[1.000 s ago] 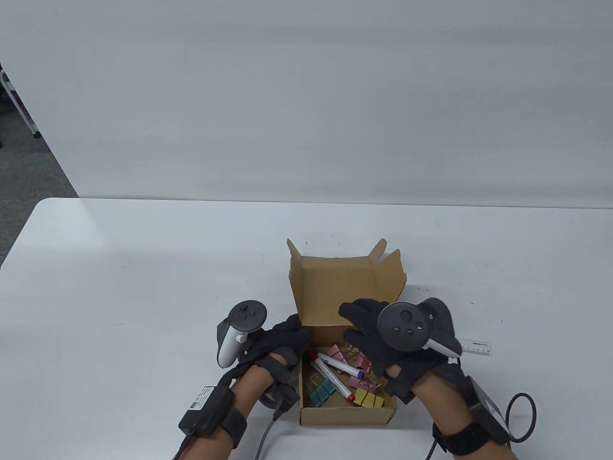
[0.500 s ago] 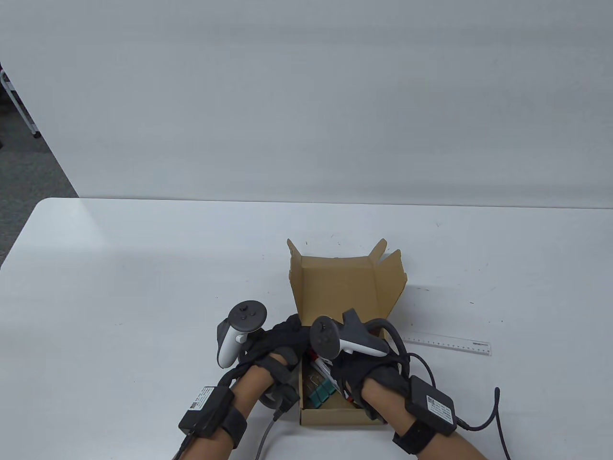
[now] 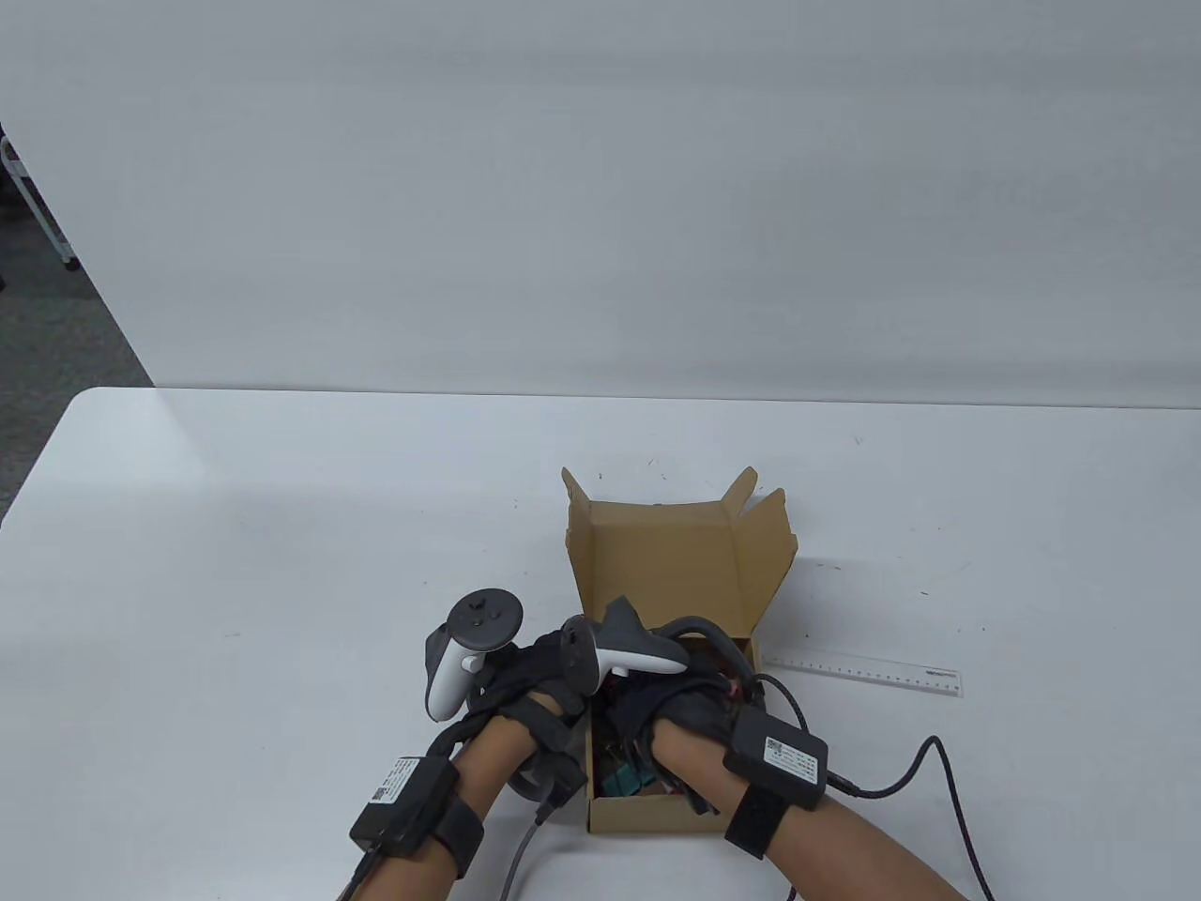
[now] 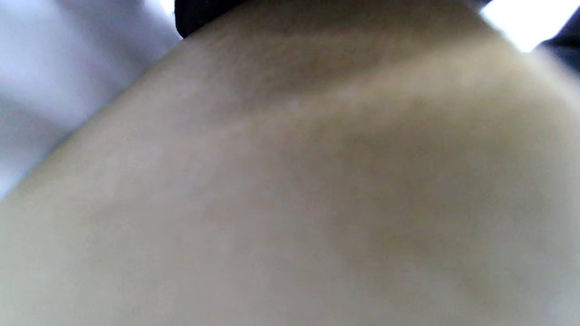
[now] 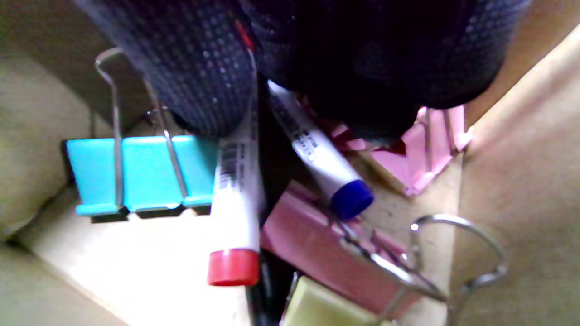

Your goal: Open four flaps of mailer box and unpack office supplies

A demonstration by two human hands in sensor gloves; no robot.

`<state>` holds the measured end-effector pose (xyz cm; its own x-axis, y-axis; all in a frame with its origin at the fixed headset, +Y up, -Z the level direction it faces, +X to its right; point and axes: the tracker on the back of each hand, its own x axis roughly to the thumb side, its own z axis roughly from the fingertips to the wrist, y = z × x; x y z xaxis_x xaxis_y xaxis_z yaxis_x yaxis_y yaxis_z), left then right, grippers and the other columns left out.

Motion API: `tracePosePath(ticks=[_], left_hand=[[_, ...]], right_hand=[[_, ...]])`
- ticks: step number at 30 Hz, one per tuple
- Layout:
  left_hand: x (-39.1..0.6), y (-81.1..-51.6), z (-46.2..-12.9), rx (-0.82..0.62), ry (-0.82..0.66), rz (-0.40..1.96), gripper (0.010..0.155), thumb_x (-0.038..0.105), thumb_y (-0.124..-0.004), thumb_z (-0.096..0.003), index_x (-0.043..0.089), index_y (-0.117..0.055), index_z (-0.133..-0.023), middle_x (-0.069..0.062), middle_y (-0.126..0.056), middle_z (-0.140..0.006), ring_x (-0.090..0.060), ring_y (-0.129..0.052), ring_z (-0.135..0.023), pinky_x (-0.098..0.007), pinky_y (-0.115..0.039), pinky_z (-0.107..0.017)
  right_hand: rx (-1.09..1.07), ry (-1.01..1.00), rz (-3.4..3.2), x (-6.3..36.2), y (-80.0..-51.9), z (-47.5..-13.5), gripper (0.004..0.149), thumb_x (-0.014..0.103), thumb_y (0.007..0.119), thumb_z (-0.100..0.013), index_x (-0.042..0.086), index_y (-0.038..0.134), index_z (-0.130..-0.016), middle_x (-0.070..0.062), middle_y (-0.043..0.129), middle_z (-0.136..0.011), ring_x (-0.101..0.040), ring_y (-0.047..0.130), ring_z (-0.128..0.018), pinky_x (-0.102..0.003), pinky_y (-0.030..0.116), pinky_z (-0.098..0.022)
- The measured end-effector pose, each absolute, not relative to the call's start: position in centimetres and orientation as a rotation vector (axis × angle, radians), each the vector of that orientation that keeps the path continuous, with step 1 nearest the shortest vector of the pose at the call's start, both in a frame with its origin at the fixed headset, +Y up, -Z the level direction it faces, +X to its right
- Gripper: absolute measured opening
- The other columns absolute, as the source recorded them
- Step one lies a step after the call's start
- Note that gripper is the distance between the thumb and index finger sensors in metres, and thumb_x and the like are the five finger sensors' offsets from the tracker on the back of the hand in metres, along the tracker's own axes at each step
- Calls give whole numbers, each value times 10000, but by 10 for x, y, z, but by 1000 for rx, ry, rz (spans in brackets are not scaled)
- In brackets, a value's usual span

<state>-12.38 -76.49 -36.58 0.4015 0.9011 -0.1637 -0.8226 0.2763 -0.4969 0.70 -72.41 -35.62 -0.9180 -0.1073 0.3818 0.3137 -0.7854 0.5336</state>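
We are at the unpacking step: the box (image 3: 657,601) sits near the desk's (image 3: 235,526) front edge with its flaps up. Our right hand (image 3: 685,704) reaches down into it, fingers (image 5: 204,81) lying over the red-capped marker (image 5: 235,203) and blue-capped marker (image 5: 317,163) among the clips (image 5: 136,174); we cannot tell whether they grip either one. Our left hand (image 3: 554,671) rests at the box's left wall, its fingers hidden, so their state is unclear. A ruler (image 3: 863,674) lies on the desk right of the box. Next, we judge, the fingers must close on a marker and lift it clear without snagging clips.
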Motion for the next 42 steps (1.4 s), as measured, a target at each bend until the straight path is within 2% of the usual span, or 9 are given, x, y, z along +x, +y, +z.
tracePosePath(ticks=[4, 7, 10, 17, 19, 21, 25, 29, 42], left_hand=[[-123, -764, -366, -560, -163, 1161, 593, 463, -647, -586, 187, -483, -1083, -188, -567, -1157, -531, -551, -1041, -697, -368, -760], [-123, -764, -365, -559, -162, 1163, 594, 465, -648, -583, 189, -485, -1082, -187, -570, -1155, -530, -553, -1041, -696, -369, -761], [-123, -764, -365, -558, -161, 1164, 594, 466, -649, -583, 189, -485, -1082, -187, -569, -1156, -531, -553, -1040, -696, -368, -761], [-123, -764, -365, -559, -161, 1166, 597, 465, -651, -582, 186, -484, -1083, -188, -568, -1156, -531, -553, -1040, -697, -367, -759], [-123, -764, -365, -559, -161, 1166, 597, 466, -651, -581, 187, -484, -1082, -187, -569, -1155, -528, -555, -1040, -697, -368, -759], [-123, -764, -365, -558, -161, 1166, 596, 466, -650, -582, 187, -483, -1083, -188, -568, -1155, -530, -553, -1040, -696, -367, -760], [-123, -764, -365, -557, -160, 1168, 598, 466, -651, -583, 185, -484, -1084, -189, -568, -1156, -532, -553, -1040, -696, -367, -760], [-123, -764, -365, -557, -161, 1168, 596, 466, -651, -583, 187, -484, -1083, -189, -566, -1156, -532, -552, -1040, -695, -367, -761], [-123, -765, -365, -558, -162, 1171, 599, 468, -652, -582, 189, -484, -1085, -190, -568, -1157, -531, -551, -1041, -695, -366, -761]], right_hand=[[-400, -1030, -2749, 12, -730, -367, 589, 384, 886, -466, 42, 694, -906, -171, 830, -848, -396, 968, -547, -504, 800, -391], [-343, -1123, -2819, 19, -733, -375, 555, 367, 910, -456, 40, 740, -871, -177, 896, -795, -404, 1007, -411, -488, 830, -333], [-345, -1020, -2888, 20, -734, -376, 536, 368, 951, -407, 39, 814, -807, -179, 957, -717, -382, 1051, -318, -479, 852, -292], [-336, -960, -2911, 21, -731, -373, 508, 373, 944, -410, 56, 839, -793, -156, 958, -715, -354, 1071, -350, -460, 867, -296], [-285, -857, -2993, 24, -732, -372, 498, 429, 925, -413, 74, 875, -758, -136, 985, -679, -346, 1079, -345, -462, 866, -281], [-269, -861, -2983, 23, -734, -373, 505, 465, 917, -414, 90, 879, -750, -108, 996, -654, -346, 1079, -384, -457, 864, -286], [-309, -782, -2996, 19, -729, -371, 445, 395, 932, -415, 84, 913, -732, -118, 1001, -664, -338, 1098, -381, -448, 885, -265], [-321, -736, -2983, 16, -725, -369, 434, 394, 924, -416, 92, 920, -727, -104, 998, -662, -316, 1087, -398, -436, 883, -281], [-204, -772, -3136, 52, -662, -363, 442, 345, 945, -392, 10, 954, -679, -184, 1023, -574, -354, 1054, -351, -471, 854, -254]])
